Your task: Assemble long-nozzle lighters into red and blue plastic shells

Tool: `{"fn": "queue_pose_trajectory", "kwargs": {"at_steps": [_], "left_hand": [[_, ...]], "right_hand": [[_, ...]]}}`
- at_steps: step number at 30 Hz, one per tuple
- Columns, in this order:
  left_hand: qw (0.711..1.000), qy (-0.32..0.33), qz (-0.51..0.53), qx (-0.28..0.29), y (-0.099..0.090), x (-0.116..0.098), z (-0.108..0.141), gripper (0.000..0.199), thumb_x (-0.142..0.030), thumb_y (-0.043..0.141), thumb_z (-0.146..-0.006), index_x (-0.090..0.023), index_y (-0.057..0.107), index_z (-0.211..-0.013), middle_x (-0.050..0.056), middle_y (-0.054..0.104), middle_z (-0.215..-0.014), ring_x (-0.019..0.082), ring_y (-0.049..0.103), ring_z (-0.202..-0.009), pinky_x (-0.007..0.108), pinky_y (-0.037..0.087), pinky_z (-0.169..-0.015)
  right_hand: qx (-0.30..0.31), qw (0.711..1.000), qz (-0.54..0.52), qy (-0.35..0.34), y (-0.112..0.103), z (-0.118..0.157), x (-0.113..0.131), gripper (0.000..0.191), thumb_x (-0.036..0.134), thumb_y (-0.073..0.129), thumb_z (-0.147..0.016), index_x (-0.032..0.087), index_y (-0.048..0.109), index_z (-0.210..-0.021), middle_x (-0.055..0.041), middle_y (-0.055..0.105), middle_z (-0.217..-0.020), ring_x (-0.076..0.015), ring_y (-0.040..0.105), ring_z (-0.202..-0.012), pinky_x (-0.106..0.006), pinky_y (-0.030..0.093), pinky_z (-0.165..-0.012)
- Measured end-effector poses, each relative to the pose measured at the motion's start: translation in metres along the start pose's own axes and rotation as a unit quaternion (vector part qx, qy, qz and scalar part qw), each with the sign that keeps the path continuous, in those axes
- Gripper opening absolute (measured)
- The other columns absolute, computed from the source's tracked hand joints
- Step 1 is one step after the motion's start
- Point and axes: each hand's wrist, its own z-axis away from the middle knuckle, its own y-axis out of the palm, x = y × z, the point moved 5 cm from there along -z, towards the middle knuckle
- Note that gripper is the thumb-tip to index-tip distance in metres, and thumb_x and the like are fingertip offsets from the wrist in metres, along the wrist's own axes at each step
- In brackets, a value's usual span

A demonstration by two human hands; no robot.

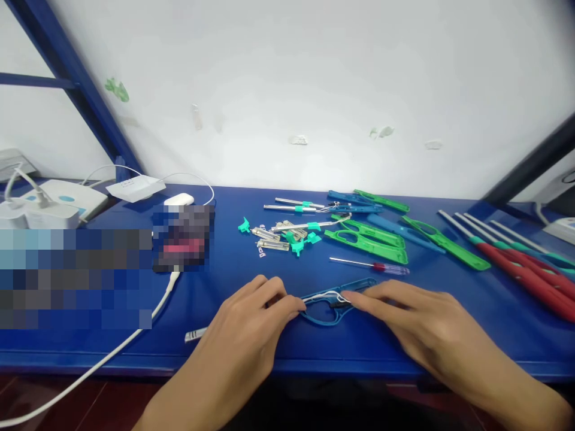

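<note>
Near the table's front edge lies a blue plastic handle shell (321,320) with an oval opening. White wires (324,294) run along it to a small black part (340,304). My left hand (251,323) pinches the shell's left end, where a silvery rod with dark marks (195,334) sticks out beyond the hand. The fingers of my right hand (417,317) press on the wires and the black part at the shell's right portion. Just behind the shell, a screwdriver (389,269) with a red and clear handle rests on the table.
Behind are green shells (372,245), blue shells (359,209), metal rods (291,208), teal clips (297,247) and small clear parts (273,245). Red-handled tools (530,272) lie right. A white cable (112,356), a blurred device (184,239) and chargers (51,212) are left.
</note>
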Motion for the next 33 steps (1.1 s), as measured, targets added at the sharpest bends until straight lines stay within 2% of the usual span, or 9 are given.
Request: {"fn": "queue_pose_trajectory", "kwargs": {"at_steps": [3, 7, 11, 14, 16, 18, 21, 28, 33], "left_hand": [[1.0, 0.003, -0.025, -0.007, 0.001, -0.001, 0.001, 0.044, 0.002, 0.047, -0.103, -0.031, 0.059, -0.13, 0.0, 0.061, -0.105, 0.022, 0.056, -0.092, 0.038, 0.049, -0.083], [0.991, 0.014, -0.126, -0.041, 0.001, -0.004, 0.003, 0.06, 0.003, 0.046, -0.101, -0.031, 0.047, -0.15, 0.003, 0.065, -0.113, 0.025, 0.061, -0.1, 0.049, 0.052, -0.099], [0.973, 0.057, -0.212, -0.069, -0.001, -0.019, 0.001, 0.059, 0.009, 0.044, -0.09, -0.018, 0.057, -0.14, 0.012, 0.068, -0.115, 0.033, 0.062, -0.112, 0.052, 0.057, -0.093], [0.972, 0.08, -0.197, -0.096, -0.001, -0.032, -0.001, 0.049, 0.004, 0.048, -0.091, -0.016, 0.065, -0.132, 0.017, 0.065, -0.132, 0.039, 0.053, -0.132, 0.057, 0.055, -0.1], [0.977, 0.098, -0.172, -0.08, 0.005, -0.041, -0.002, 0.045, -0.003, 0.051, -0.095, -0.016, 0.066, -0.135, 0.018, 0.063, -0.14, 0.04, 0.049, -0.137, 0.06, 0.054, -0.105], [0.978, 0.12, -0.163, -0.054, 0.013, -0.048, -0.002, 0.045, -0.009, 0.049, -0.098, -0.014, 0.063, -0.141, 0.017, 0.063, -0.141, 0.04, 0.05, -0.137, 0.061, 0.053, -0.106], [0.975, 0.139, -0.164, -0.047, 0.02, -0.054, -0.001, 0.046, -0.009, 0.044, -0.099, -0.011, 0.063, -0.142, 0.016, 0.066, -0.139, 0.039, 0.055, -0.131, 0.06, 0.053, -0.105], [0.984, 0.122, -0.124, -0.048, 0.017, -0.053, -0.002, 0.045, -0.006, 0.043, -0.099, -0.011, 0.067, -0.137, 0.016, 0.072, -0.127, 0.036, 0.061, -0.12, 0.057, 0.055, -0.1], [0.986, 0.111, -0.118, -0.042, 0.018, -0.052, -0.004, 0.047, -0.003, 0.046, -0.094, -0.01, 0.066, -0.136, 0.016, 0.072, -0.127, 0.036, 0.061, -0.118, 0.058, 0.056, -0.098]], "right_hand": [[0.014, 1.0, -0.009, 0.002, -0.003, -0.001, 0.004, 0.053, 0.007, 0.047, -0.102, 0.031, 0.064, -0.146, -0.0045, 0.076, -0.11, -0.0174, 0.076, -0.085, -0.028, 0.063, -0.075], [0.015, 0.999, -0.032, 0.027, -0.003, 0.003, 0.015, 0.048, 0.011, 0.046, -0.105, 0.029, 0.064, -0.146, -0.0033, 0.073, -0.096, -0.0145, 0.072, -0.072, -0.023, 0.061, -0.068], [-0.003, 0.999, -0.011, 0.03, -0.001, 0.009, 0.025, 0.05, 0.011, 0.044, -0.105, 0.025, 0.06, -0.15, -0.0047, 0.071, -0.096, -0.0158, 0.072, -0.074, -0.023, 0.06, -0.063], [-0.014, 1.0, 0.01, 0.014, -0.002, 0.01, 0.03, 0.052, 0.007, 0.044, -0.101, 0.02, 0.062, -0.148, -0.0052, 0.072, -0.094, -0.0168, 0.074, -0.073, -0.024, 0.06, -0.061], [-0.011, 1.0, 0.02, 0.007, -0.003, 0.01, 0.032, 0.051, 0.006, 0.043, -0.101, 0.018, 0.062, -0.147, -0.0053, 0.072, -0.094, -0.0176, 0.074, -0.075, -0.025, 0.061, -0.061], [-0.003, 1.0, 0.025, 0.007, -0.003, 0.01, 0.032, 0.05, 0.008, 0.043, -0.102, 0.017, 0.061, -0.147, -0.0058, 0.073, -0.095, -0.0185, 0.075, -0.078, -0.027, 0.062, -0.063], [0.005, 1.0, 0.022, 0.014, -0.002, 0.01, 0.032, 0.047, 0.012, 0.043, -0.106, 0.018, 0.058, -0.15, -0.0062, 0.072, -0.097, -0.0191, 0.074, -0.081, -0.029, 0.063, -0.066], [0.032, 0.999, 0.025, 0.029, 0.003, 0.013, 0.031, 0.047, 0.017, 0.042, -0.109, 0.019, 0.051, -0.156, -0.0082, 0.071, -0.107, -0.0205, 0.074, -0.09, -0.032, 0.065, -0.076], [0.02, 0.998, 0.053, 0.006, -0.001, 0.008, 0.035, 0.045, 0.019, 0.034, -0.112, 0.015, 0.054, -0.152, -0.0083, 0.072, -0.1, -0.0198, 0.073, -0.083, -0.03, 0.064, -0.07]]}}
